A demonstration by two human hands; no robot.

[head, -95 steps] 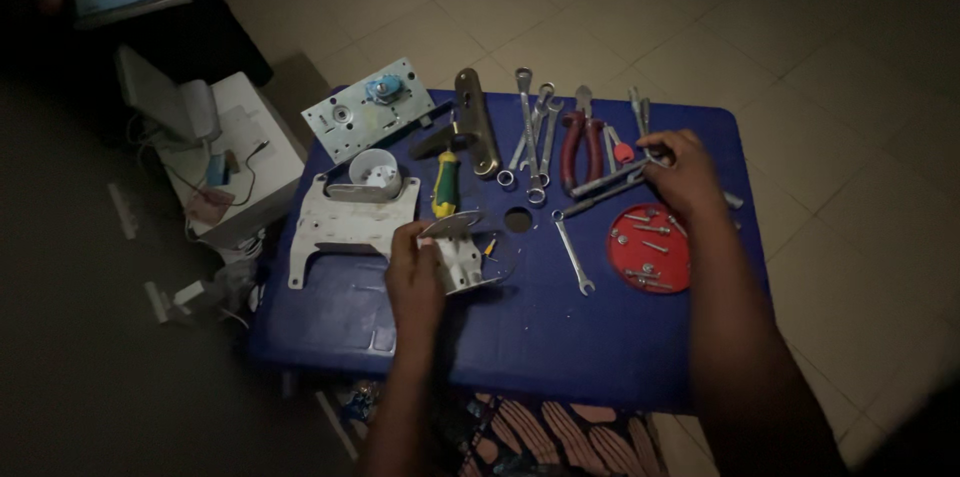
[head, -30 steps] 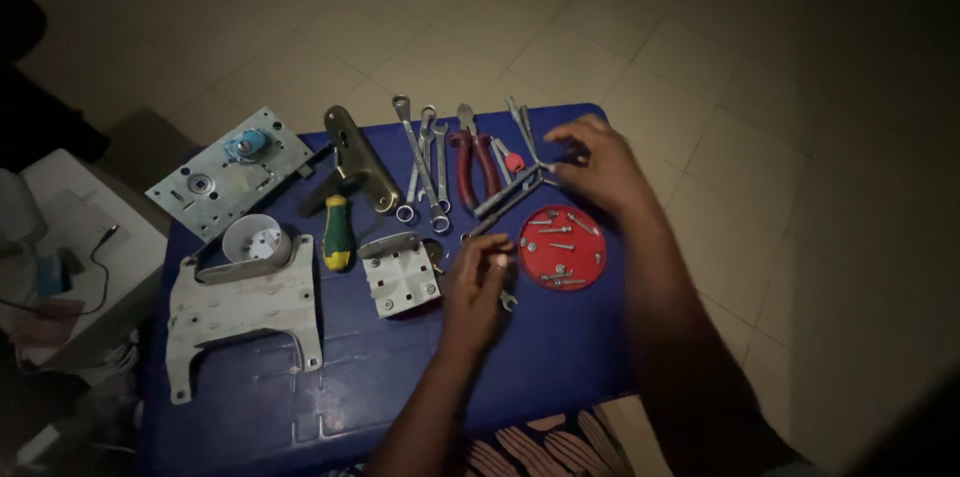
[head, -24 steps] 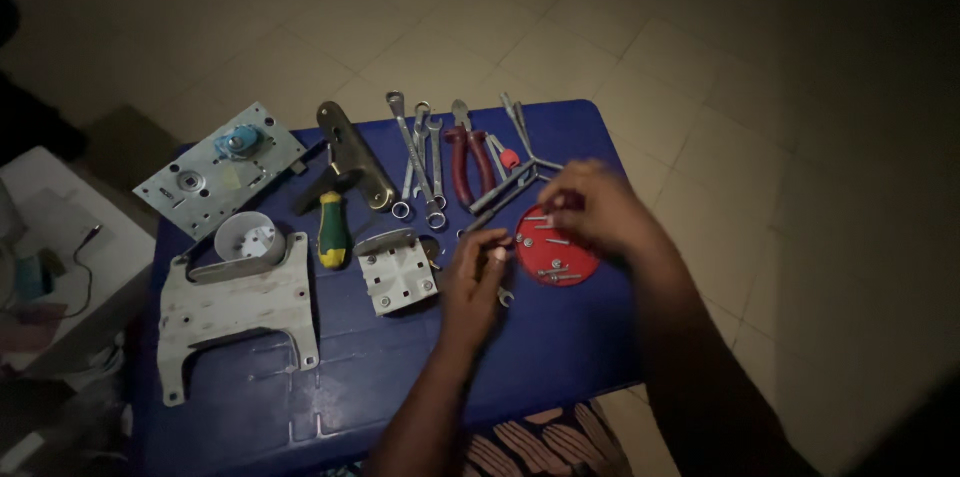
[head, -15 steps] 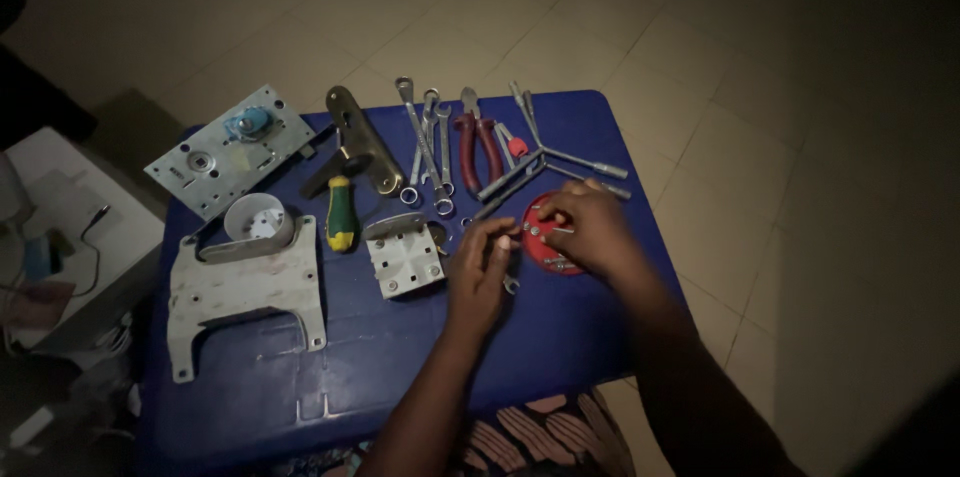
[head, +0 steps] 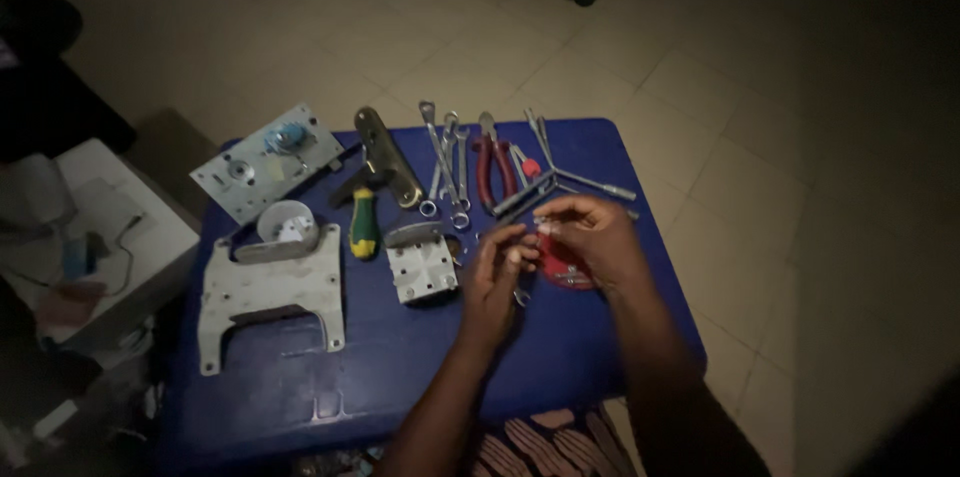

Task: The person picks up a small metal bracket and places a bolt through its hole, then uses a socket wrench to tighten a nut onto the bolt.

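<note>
Left to right across the blue plastic worktop (head: 400, 357): a grey lock-case plate with a blue fitting (head: 268, 161) lay at the far left corner. A large pale metal bracket plate (head: 270, 295) lay nearer. A short white round cup (head: 285, 224) sat at its far edge; it held something small and pale, too dim to identify. Next stood a green-and-yellow-handled screwdriver (head: 364, 224), a brass door-handle plate (head: 389, 157) and a small square grey metal block (head: 421, 266).

The left hand (head: 497, 277) and right hand (head: 590, 237) met just above the flat red round lid (head: 566, 268). Fingertips of both pinched toward one small metal part (head: 537, 228), probably a screw. Grip on each hand was narrow; exactly what each held could not be told in this light.

Judgement: the part is tiny and the light poor. It should be worked low over the red lid, so that a dropped piece lands there.

The lid's contents were hidden by the hands. Beyond lay silver spanners (head: 447, 165), red-handled pliers (head: 494, 169) and a three-armed steel socket wrench (head: 556, 180).
</note>
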